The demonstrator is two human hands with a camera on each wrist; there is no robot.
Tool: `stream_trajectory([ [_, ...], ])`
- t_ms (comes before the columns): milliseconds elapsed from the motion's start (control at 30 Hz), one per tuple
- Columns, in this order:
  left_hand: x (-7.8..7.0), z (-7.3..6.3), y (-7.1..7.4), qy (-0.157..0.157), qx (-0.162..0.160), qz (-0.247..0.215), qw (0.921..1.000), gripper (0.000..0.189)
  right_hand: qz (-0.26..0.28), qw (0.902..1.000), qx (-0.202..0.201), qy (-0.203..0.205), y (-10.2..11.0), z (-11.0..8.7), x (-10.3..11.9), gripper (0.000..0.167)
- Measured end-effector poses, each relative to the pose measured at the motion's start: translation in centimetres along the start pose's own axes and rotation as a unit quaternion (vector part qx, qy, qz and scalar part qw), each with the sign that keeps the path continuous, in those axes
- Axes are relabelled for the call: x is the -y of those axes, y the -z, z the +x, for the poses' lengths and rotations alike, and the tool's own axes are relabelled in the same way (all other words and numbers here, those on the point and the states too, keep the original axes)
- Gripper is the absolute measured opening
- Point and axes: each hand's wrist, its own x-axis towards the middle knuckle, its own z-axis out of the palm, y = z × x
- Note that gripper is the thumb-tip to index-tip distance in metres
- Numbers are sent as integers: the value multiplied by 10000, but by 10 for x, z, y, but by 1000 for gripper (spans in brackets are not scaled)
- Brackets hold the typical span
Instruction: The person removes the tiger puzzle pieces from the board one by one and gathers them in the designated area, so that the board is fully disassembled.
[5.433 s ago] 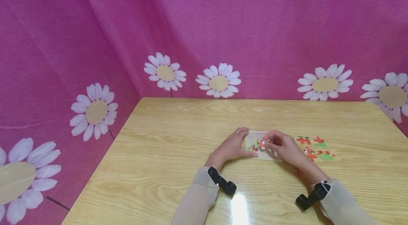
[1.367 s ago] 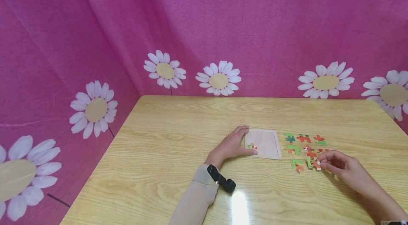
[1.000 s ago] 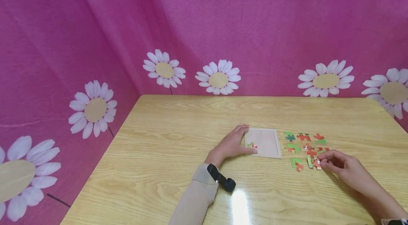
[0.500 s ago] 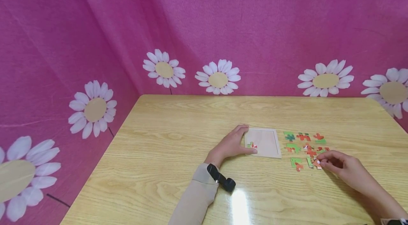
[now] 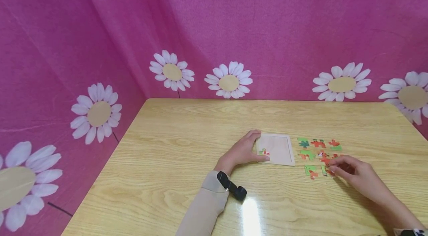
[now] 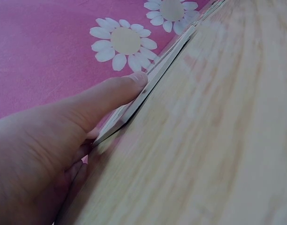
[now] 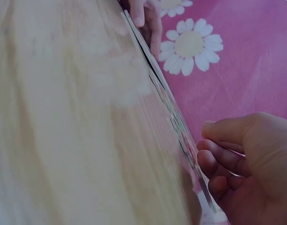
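My left hand (image 5: 242, 152) grips the left side of a shallow wooden puzzle tray (image 5: 279, 148). Its thumb (image 6: 129, 86) presses on the tray's rim in the left wrist view. One green and red jigsaw piece (image 5: 264, 152) lies in the tray's near left corner, beside the thumb. My right hand (image 5: 357, 174) hovers over the near right of the loose pieces, its fingers loosely bent. In the right wrist view nothing shows between thumb and fingers. Below its fingertips are a red jigsaw piece (image 5: 323, 158) and a green-edged piece (image 5: 324, 170), the latter partly covered by the hand.
Several more jigsaw pieces lie in rough rows right of the tray, among them a green one (image 5: 303, 142), a red one (image 5: 318, 143) and a green and orange one (image 5: 311, 171). The wooden table (image 5: 167, 176) backs onto a pink flowered curtain (image 5: 284, 35).
Earlier my right hand held an orange jigsaw piece over the tray, then moved right and set it among the loose pieces. Now it has shifted slightly left and away. The left hand stays put.
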Motion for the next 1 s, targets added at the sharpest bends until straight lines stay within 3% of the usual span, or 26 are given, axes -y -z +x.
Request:
stream_trajectory([
  [167,-1,0,1,2,54,-45,10000,90,60,9999,-21,129,-6,3,12,12],
  [300,-1,0,2,18,175,-21,9998,93,196,9984,-147,517,-13,7,20,11],
  [467,-1,-1,3,-2,408,-22,9992,98,314,9962,11,818,-22,15,27,10],
  [700,-2,-4,6,-77,552,49,9984,101,399,9954,258,830,-34,28,42,10],
  [1000,1,-1,3,-200,357,81,9991,101,333,9946,596,776,-55,54,61,8],
])
